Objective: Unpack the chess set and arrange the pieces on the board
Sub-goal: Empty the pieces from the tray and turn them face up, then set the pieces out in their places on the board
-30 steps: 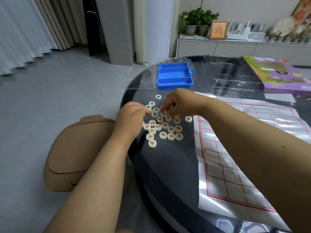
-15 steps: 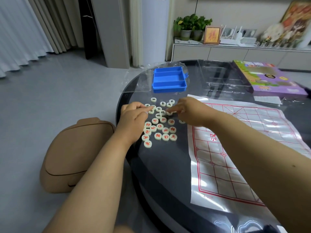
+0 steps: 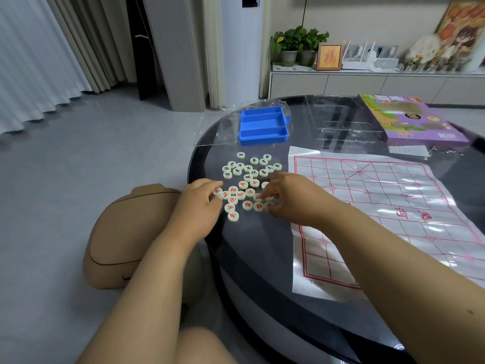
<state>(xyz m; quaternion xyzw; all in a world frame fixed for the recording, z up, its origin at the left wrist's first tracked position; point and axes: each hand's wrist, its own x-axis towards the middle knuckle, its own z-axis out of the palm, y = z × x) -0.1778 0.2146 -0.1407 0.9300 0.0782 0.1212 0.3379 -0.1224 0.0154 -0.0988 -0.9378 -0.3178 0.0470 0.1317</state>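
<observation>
Several round cream chess pieces lie loose on the dark glass table (image 3: 262,258). The black-lettered pieces (image 3: 248,168) form the far group and the red-lettered pieces (image 3: 240,195) the near one. My left hand (image 3: 200,203) sits at the left edge of the red group, its curled fingertips pinching a red piece (image 3: 217,191). My right hand (image 3: 286,197) is at the group's right edge, with bent fingers closed on a red piece (image 3: 266,203) and hiding others. The paper board (image 3: 380,206), white with a red grid, lies flat to the right with no pieces on it.
A blue compartment tray (image 3: 262,126) stands behind the pieces, on clear plastic wrap (image 3: 223,130). A purple game box (image 3: 409,122) lies at the back right, beside a clear plastic insert (image 3: 341,122). A tan stool (image 3: 126,237) stands on the floor left of the table.
Both hands have come back from the far black-lettered pieces to the nearer red ones. The black group now lies uncovered.
</observation>
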